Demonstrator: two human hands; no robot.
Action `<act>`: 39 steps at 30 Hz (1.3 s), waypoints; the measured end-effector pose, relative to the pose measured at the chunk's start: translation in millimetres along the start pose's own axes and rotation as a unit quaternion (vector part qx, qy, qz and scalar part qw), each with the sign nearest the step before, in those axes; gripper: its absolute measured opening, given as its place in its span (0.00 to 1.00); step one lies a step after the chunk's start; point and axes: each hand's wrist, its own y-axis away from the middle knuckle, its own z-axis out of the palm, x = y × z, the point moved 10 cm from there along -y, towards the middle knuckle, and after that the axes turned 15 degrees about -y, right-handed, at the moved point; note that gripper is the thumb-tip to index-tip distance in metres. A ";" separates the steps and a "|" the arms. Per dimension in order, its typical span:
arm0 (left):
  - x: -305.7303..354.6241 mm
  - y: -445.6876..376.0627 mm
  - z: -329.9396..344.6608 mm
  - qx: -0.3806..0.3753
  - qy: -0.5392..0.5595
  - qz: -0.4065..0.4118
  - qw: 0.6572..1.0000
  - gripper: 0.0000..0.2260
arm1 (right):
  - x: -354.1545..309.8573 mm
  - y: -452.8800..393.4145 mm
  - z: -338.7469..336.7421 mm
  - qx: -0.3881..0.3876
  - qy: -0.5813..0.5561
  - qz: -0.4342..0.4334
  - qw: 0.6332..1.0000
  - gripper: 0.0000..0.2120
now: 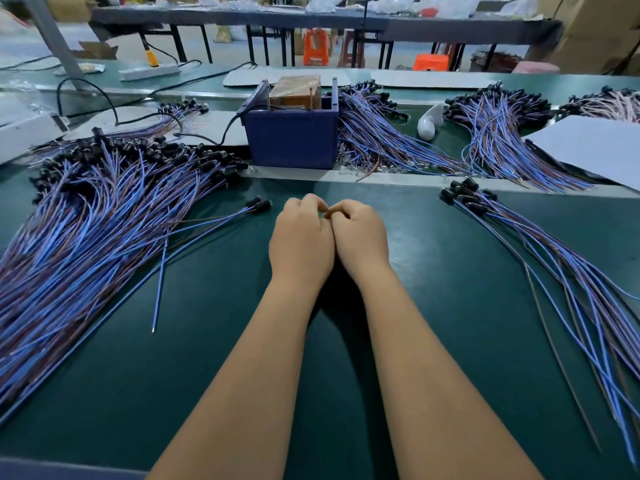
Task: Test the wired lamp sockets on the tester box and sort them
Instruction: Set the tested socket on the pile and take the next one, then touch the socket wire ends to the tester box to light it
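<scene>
A white power strip (149, 71) with a yellow-orange plug (152, 58) lies near the far left edge of the green worktop (433, 271). Black cables (114, 109) trail from that side across the far left part. A white sheet (595, 147) lies at the right edge, and a small white object (429, 121) rests just left of it. Beyond the far edge stand orange stools (316, 46) and a long dark table (311, 20); cardboard boxes (599, 29) are stacked past the far right corner.

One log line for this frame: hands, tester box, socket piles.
left hand curled, empty | right hand curled, touching left | tester box untouched | large socket pile left | small socket pile right
</scene>
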 end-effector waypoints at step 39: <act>56.7 28.8 12.5 -0.377 0.564 0.060 0.732 0.19 | 9.2 7.7 7.3 -0.038 -0.497 0.140 0.856 0.17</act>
